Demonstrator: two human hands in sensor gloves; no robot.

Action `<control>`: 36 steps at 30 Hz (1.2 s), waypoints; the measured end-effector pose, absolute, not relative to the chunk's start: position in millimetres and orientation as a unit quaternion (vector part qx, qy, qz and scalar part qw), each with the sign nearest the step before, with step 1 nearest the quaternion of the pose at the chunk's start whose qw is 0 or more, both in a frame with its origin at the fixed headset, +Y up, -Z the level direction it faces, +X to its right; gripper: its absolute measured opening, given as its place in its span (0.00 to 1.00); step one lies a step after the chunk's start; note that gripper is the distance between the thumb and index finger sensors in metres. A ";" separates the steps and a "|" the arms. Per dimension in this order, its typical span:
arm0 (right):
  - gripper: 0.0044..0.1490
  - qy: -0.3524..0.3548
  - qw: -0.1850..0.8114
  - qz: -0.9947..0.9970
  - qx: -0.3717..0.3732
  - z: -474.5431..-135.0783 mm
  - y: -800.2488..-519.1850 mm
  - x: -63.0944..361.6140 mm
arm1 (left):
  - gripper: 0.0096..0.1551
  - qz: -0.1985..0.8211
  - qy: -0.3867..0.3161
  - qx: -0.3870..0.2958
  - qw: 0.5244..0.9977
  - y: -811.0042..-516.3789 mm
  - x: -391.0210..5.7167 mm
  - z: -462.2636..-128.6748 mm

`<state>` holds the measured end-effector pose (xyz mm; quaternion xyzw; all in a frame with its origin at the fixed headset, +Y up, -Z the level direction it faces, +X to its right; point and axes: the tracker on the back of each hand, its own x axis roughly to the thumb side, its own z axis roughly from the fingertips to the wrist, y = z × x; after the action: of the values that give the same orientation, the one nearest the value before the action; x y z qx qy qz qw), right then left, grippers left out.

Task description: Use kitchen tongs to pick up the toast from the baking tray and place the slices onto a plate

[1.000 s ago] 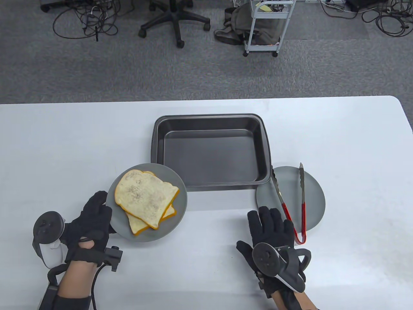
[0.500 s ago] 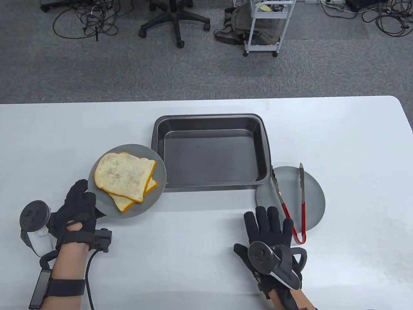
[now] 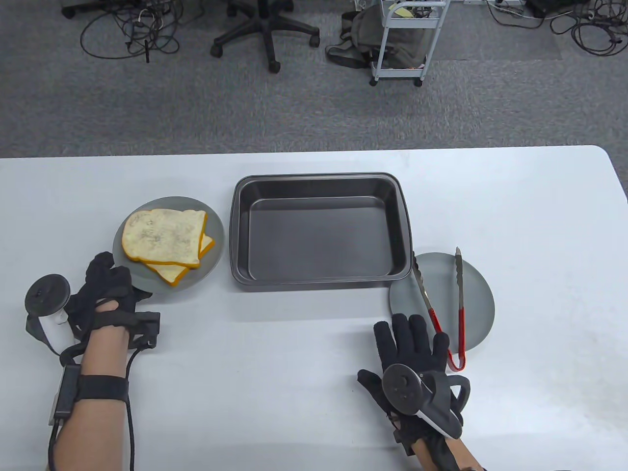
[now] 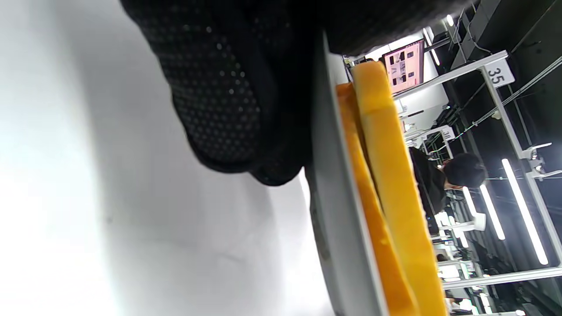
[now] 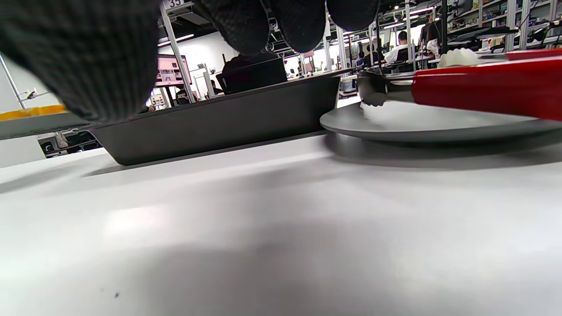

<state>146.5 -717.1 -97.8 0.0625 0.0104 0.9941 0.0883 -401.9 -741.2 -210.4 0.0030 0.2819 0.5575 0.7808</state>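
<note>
Two toast slices (image 3: pixel 164 238) lie stacked on a grey plate (image 3: pixel 214 230) left of the dark baking tray (image 3: pixel 319 282), which holds nothing. My left hand (image 3: pixel 105 284) grips the plate's near-left rim; in the left wrist view its fingers (image 4: pixel 219 101) curl under the plate's edge (image 4: pixel 338 219) beside the toast's orange crust (image 4: pixel 395 184). Red-handled tongs (image 3: pixel 449 309) lie on a second grey plate (image 3: pixel 478 299) at the tray's right front corner. My right hand (image 3: pixel 412 343) rests flat on the table just left of the tongs' handles, fingers straight, holding nothing.
The white table (image 3: pixel 304 373) runs to its far edge behind the tray. Beyond it on the carpet stand an office chair (image 3: pixel 265 29) and a wheeled cart (image 3: pixel 407 39). In the right wrist view the tray wall (image 5: pixel 219 123) and tongs handle (image 5: pixel 483 85) sit close ahead.
My left hand has carried the plate with the toast away to the left and farther back, from in front of the tray to beside its left wall. The right hand has barely shifted.
</note>
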 end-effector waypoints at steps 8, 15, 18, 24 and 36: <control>0.60 0.017 0.101 0.993 0.064 -99.8 -715.3 148.8 | 0.37 0.521 0.287 -0.045 0.803 -755.6 -400.8 -235.2; 0.60 0.023 0.107 0.992 0.062 -100.8 -714.1 151.0 | 0.36 0.476 0.288 -0.080 0.827 -755.7 -397.3 -254.1; 0.60 0.025 0.109 0.992 0.063 -100.3 -714.1 151.4 | 0.36 0.414 0.294 -0.094 0.856 -749.4 -397.5 -261.9; 0.60 0.027 0.112 0.991 0.061 -100.4 -714.3 152.0 | 0.37 0.251 0.307 -0.106 0.912 -738.0 -391.4 -275.5; 0.60 0.034 0.108 0.992 0.062 -99.4 -714.4 151.3 | 0.38 0.119 0.281 -0.131 0.943 -727.0 -369.8 -279.1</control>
<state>151.3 -714.4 -99.4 0.0622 0.0342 0.9916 0.1077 -369.8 -727.0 -279.1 -0.1307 0.2806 0.1188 0.9434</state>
